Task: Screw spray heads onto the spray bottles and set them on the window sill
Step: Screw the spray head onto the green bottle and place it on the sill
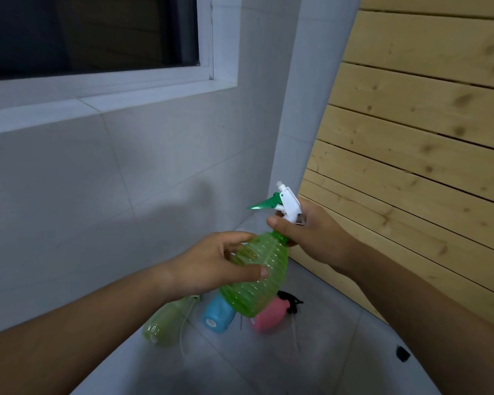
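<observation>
While the green spray bottle [254, 273] hangs tilted in mid-air in the head view, the left hand [211, 266] has its grip wrapped round the ribbed body and the right hand [305, 229] has its grip pinched round the collar under the white spray head [288, 203], whose green trigger [264, 203] points left. The likeliest fault is a cross-threaded collar: with the bottle tilted, the head could seat crooked and jam or leak. The thin body may also squash or slip under a hard twist. On the floor below lie a pale green bottle [166, 323], a blue bottle [218, 315] and a pink bottle [265, 316], which a dropped bottle could scatter. The window sill [111, 94] sits well apart, up left, with nothing on it yet.
</observation>
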`<action>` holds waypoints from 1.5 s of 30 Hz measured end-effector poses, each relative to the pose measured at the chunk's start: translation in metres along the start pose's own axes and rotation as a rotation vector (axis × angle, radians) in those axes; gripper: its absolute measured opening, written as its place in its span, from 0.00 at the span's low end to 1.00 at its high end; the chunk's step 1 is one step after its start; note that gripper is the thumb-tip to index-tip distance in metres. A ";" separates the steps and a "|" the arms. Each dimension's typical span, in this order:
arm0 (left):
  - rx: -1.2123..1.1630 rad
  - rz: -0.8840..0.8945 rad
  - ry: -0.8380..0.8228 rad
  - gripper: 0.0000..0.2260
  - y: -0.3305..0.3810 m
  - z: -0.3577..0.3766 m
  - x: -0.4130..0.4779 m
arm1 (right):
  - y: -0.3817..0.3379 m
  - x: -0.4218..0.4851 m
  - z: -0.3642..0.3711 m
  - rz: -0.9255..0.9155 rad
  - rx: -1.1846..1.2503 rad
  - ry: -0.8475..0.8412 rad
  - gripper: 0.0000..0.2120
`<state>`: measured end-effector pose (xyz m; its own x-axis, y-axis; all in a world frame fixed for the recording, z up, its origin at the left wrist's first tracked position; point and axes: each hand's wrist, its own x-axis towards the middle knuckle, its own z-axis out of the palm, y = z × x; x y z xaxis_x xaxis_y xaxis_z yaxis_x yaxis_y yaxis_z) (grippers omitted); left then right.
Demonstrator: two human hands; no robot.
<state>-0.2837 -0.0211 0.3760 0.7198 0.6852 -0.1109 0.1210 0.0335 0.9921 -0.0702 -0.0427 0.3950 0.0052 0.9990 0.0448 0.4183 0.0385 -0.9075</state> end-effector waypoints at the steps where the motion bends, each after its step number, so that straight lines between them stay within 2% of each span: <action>1: -0.006 0.001 0.004 0.16 0.000 0.000 0.000 | -0.001 0.000 -0.001 0.006 0.016 0.003 0.13; 5: -0.019 0.005 0.028 0.17 0.001 0.001 0.002 | -0.005 -0.003 -0.008 -0.008 0.208 -0.075 0.13; 9: -0.008 0.000 0.017 0.16 0.000 0.001 0.002 | -0.002 -0.002 0.001 -0.004 0.064 0.035 0.11; 14: -0.010 0.007 0.038 0.17 0.001 0.003 0.001 | -0.005 -0.003 -0.012 0.004 0.214 -0.082 0.12; 19: -0.002 0.020 0.057 0.17 0.002 0.003 0.002 | -0.002 -0.001 -0.005 0.001 0.093 0.066 0.14; 24: -0.006 0.056 0.097 0.18 0.004 0.002 0.006 | -0.003 -0.003 -0.008 0.022 0.327 0.010 0.14; 28: 0.027 0.086 0.140 0.18 0.003 0.005 0.006 | -0.004 -0.001 -0.006 0.012 0.358 0.027 0.10; 31: 0.022 0.095 0.192 0.18 0.007 0.004 0.008 | -0.010 0.001 -0.006 0.058 0.532 0.030 0.14; 34: -0.125 0.011 0.120 0.22 0.010 0.002 0.008 | -0.017 0.000 -0.007 0.087 0.713 0.000 0.16; 37: -0.202 -0.008 0.050 0.19 0.010 0.007 0.007 | -0.022 -0.002 -0.005 0.076 0.816 -0.030 0.12; 39: -0.167 0.019 0.087 0.19 0.008 0.010 0.008 | -0.025 -0.002 -0.003 0.050 0.825 -0.027 0.08; 43: -0.141 0.060 0.197 0.20 0.005 0.009 0.012 | -0.030 0.007 0.001 0.028 0.785 0.017 0.15; 45: -0.090 0.078 0.269 0.20 0.003 0.008 0.015 | -0.030 0.014 0.006 0.046 0.787 0.042 0.15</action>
<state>-0.2673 -0.0167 0.3772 0.5159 0.8562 -0.0263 0.0024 0.0292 0.9996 -0.0884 -0.0297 0.4204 0.0477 0.9989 0.0019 -0.3489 0.0185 -0.9370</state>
